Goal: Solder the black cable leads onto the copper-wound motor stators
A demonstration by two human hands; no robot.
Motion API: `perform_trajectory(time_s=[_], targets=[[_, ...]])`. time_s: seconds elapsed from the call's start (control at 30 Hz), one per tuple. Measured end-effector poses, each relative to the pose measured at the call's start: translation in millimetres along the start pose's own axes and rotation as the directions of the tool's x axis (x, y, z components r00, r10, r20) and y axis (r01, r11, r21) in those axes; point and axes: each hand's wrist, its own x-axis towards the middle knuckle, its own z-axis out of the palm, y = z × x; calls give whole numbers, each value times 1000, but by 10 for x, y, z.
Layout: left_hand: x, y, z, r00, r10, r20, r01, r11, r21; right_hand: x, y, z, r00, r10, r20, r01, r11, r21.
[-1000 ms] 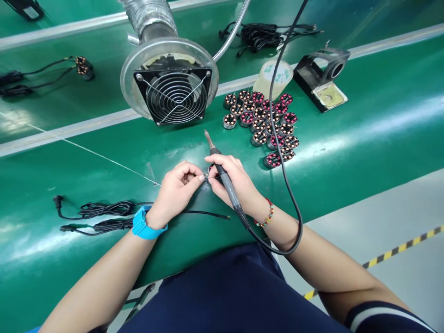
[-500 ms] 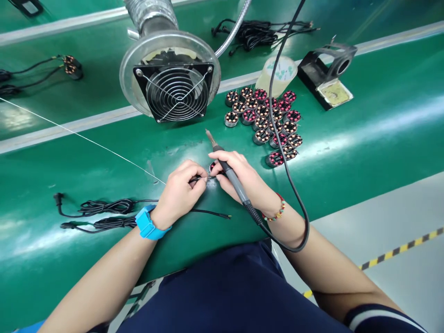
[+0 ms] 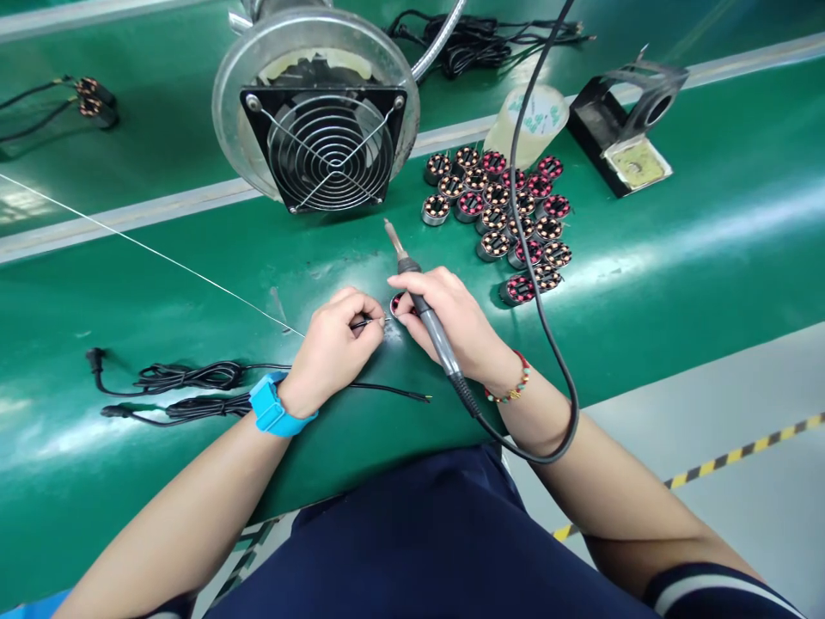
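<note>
My left hand (image 3: 339, 340) is closed in a pinch on the end of a black cable (image 3: 361, 324). A thin pale wire (image 3: 212, 278), which looks like solder, runs from the far left into the same hand. My right hand (image 3: 455, 322) grips a soldering iron (image 3: 439, 337), its bare tip pointing up and away from the cable end. Right by those fingertips sits a small red-wound motor stator (image 3: 395, 303), partly hidden by the fingers; I cannot tell whether they hold it. The two hands are close together but apart.
Several wound stators (image 3: 495, 220) cluster at the right, beside a translucent bottle (image 3: 528, 125) and an iron stand (image 3: 606, 137). A fume fan (image 3: 332, 155) hangs ahead. Coiled cables (image 3: 186, 376) lie at left. The iron's cord (image 3: 547, 331) loops over my right forearm.
The view has shifted slightly. My right fingertips have drawn back a little from the cable end in my left hand, and more of the stator shows between them.
</note>
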Motion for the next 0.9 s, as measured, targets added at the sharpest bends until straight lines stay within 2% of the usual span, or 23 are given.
perform_trajectory(time_s=[0.1, 0.2, 0.3, 0.4, 0.47, 0.7, 0.8, 0.9], targets=[[3, -17, 0, 1000, -12, -23, 12, 999, -35, 14, 0, 60, 994, 72, -79, -67, 995, 70], [3, -34, 1, 1000, -12, -27, 10, 998, -67, 17, -30, 69, 993, 93, -71, -87, 993, 80], [-4, -33, 5, 1000, -7, -24, 6, 998, -63, -11, -111, -25, 982, 157, -104, -147, 985, 94], [-13, -15, 16, 1000, -7, -13, 6, 999, -46, -97, -229, -167, 945, 278, -173, -254, 956, 150], [-18, -3, 29, 1000, -6, -14, 6, 999, -33, -190, -303, -228, 928, 313, -200, -278, 943, 183], [-25, 1, 81, 1000, -2, -26, 1, 999, -35, -523, -361, -116, 919, 168, -358, -123, 982, 144], [-26, -1, 88, 999, -8, -36, 7, 1000, -30, -551, -340, -82, 914, 117, -389, -58, 985, 160], [-29, 1, 88, 999, -8, -41, 8, 1000, -19, -532, -340, -93, 916, 108, -387, -58, 989, 139]])
